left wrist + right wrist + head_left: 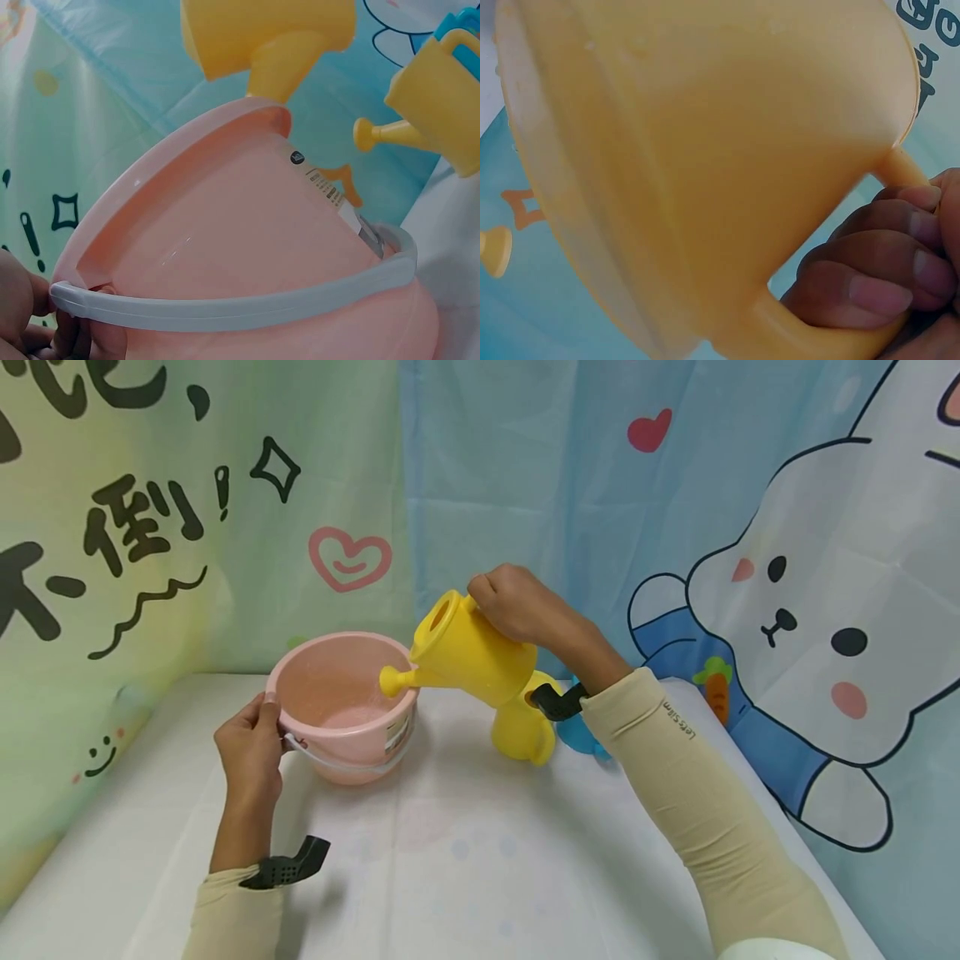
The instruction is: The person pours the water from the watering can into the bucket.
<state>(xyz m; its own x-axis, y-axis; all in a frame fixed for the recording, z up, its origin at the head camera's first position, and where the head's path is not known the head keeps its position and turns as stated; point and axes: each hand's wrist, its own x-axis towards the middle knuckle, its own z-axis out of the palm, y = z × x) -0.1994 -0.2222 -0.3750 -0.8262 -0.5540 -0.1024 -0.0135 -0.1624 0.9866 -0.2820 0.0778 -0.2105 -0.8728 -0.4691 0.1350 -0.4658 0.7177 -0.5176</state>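
My left hand (251, 745) grips the rim of a pink bucket (352, 735) at its left side, thumb on the outer wall near the handle joint. The bucket's grey-white handle (240, 313) hangs down across its front. My right hand (521, 602) holds a yellow watering can (480, 652) by its handle, tilted so the spout (396, 681) points down over the bucket's right rim. In the right wrist view, curled fingers (870, 285) wrap the can's handle (817, 341). Whether water flows from the spout cannot be made out.
A second yellow watering can (521, 735) stands on the white-covered table (450, 877), behind and below the tilted one. Beside it is a blue object (577, 735), partly hidden by my right wrist. A printed cloth backdrop (510, 485) hangs behind the table.
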